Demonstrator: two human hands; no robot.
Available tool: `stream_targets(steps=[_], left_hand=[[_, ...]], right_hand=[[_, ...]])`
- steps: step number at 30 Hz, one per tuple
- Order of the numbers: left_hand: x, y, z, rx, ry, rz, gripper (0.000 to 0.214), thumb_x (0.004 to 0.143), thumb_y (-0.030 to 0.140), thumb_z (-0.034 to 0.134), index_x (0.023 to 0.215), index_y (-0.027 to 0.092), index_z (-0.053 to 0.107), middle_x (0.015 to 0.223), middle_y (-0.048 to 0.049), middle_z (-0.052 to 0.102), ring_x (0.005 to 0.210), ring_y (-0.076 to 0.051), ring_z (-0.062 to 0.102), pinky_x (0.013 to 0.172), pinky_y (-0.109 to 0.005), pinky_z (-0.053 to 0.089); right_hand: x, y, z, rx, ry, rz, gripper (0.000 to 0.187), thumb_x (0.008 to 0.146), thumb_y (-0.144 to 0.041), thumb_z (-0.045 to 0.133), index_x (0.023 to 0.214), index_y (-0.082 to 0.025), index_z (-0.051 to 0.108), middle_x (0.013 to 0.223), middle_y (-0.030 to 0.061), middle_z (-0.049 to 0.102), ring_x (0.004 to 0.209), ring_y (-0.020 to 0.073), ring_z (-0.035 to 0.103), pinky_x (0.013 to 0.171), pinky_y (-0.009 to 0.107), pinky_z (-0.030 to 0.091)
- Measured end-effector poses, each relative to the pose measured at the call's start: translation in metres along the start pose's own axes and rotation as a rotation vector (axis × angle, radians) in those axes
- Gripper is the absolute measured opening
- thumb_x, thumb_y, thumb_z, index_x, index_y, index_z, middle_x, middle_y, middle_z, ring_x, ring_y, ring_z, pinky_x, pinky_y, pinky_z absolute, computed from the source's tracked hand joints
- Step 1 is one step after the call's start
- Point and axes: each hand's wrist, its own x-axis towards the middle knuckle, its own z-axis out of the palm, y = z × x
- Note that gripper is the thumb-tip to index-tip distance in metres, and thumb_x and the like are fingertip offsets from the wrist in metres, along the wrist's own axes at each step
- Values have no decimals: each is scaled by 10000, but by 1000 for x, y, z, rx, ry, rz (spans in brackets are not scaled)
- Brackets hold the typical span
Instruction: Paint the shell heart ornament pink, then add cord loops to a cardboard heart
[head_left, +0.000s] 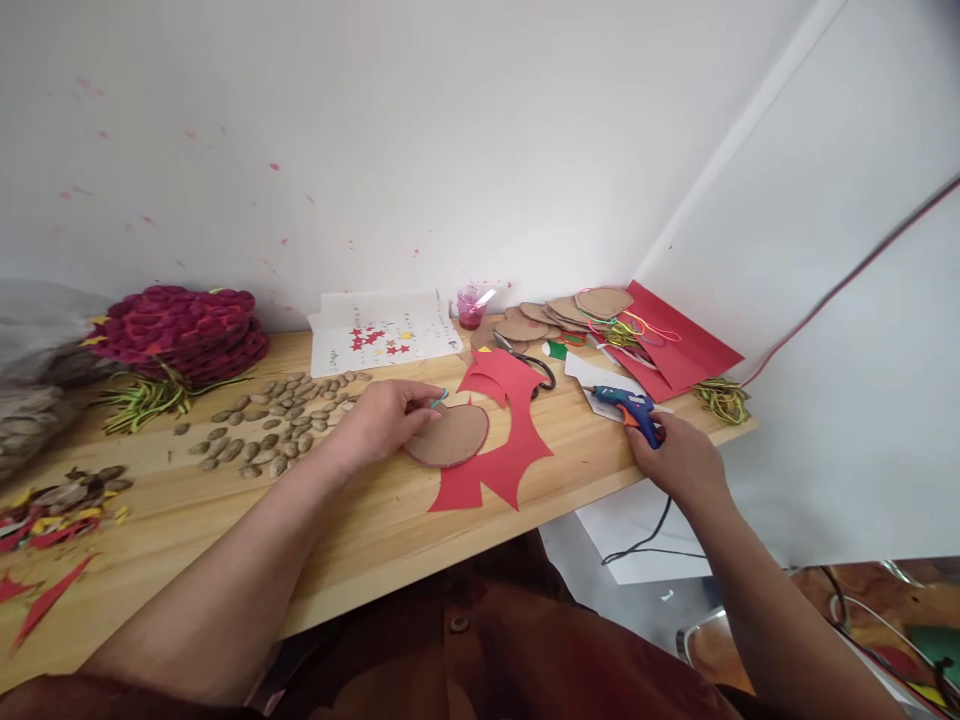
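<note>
Steady the cardboard disc [450,438] by left fingers [420,391] pinching light-blue cord [441,398], and guide the glue gun [634,408] gripped in right fingers [642,455] (nozzle [589,389] facing away).

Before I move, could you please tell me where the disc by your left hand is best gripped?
Probably take the disc by its right rim, coming from the right: it is thin and flat, and the left hand covers its upper-left edge.
</note>
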Motion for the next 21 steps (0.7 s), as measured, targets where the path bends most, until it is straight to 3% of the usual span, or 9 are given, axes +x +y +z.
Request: stream_targets(steps=[4,9,16,21], left_hand=[[1,2,-2,-7,11,10,464,846,359,615,1242,180,779,1242,-78,785,1002,-260,741,927,-362,573],[0,1,-4,7,42,-12,443,842,348,621,1222,196,792,1266,-68,776,1021,-258,736,911,-347,575],[1,-2,-1,77,42,-36,520,834,444,614,1263,199,776,1121,-69,820,872,-243,740,834,-330,576],[5,-9,11,100,50,-6,617,806,587,573,1235,199,787,1146,-79,812,909,-280,746,810,-346,572]], right_hand=[[0,9,5,54,20,-38,527,860,-534,552,1204,-155,682,1108,174,750,1010,354,690,817,417,499],[2,10,9,178,51,60,478,798,-491,607,1159,-188,687,976,135,754,868,306,699,743,387,492],[0,-9,5,291,166,78,382,787,-427,615,1093,-204,665,895,76,727,777,237,668,706,338,469],[8,7,-1,393,77,63,489,788,-634,668,1057,-227,694,885,44,740,768,206,673,715,318,495]])
